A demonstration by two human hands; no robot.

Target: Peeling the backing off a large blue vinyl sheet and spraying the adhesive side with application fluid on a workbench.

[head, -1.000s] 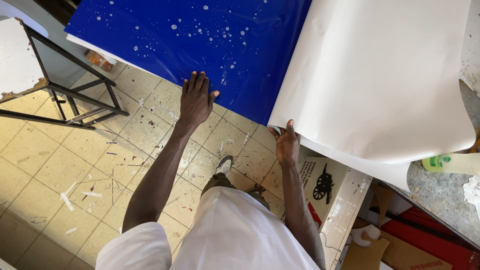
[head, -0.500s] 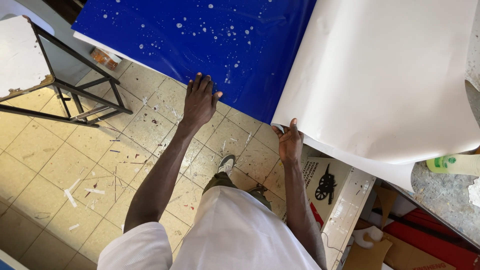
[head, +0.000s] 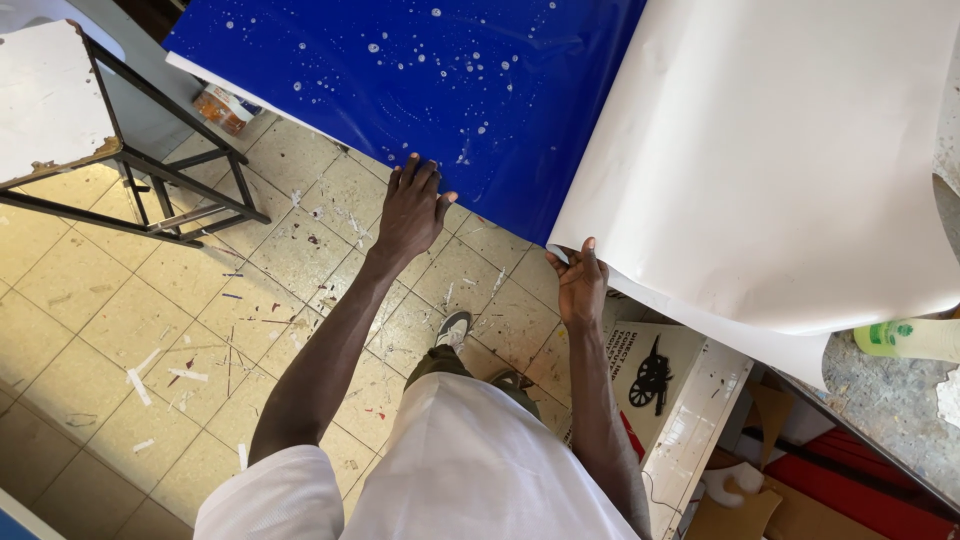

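Observation:
A large blue glossy sheet (head: 440, 80), wet with white droplets, lies spread across the top of the view. Its white backing paper (head: 780, 150) is peeled back and curls over on the right. My left hand (head: 412, 210) presses flat, fingers spread, on the near edge of the blue sheet. My right hand (head: 580, 285) pinches the near corner of the white backing where it meets the blue sheet.
A black metal-framed table (head: 150, 190) with a white top stands on the left over a paint-flecked tile floor (head: 130, 320). A green spray bottle (head: 905, 338) lies on the grey surface at right. Boxes and a white shelf (head: 700, 400) sit below it.
The view has shifted slightly. Both hands stay on the sheet's near edge, with the left hand a little farther along the blue sheet.

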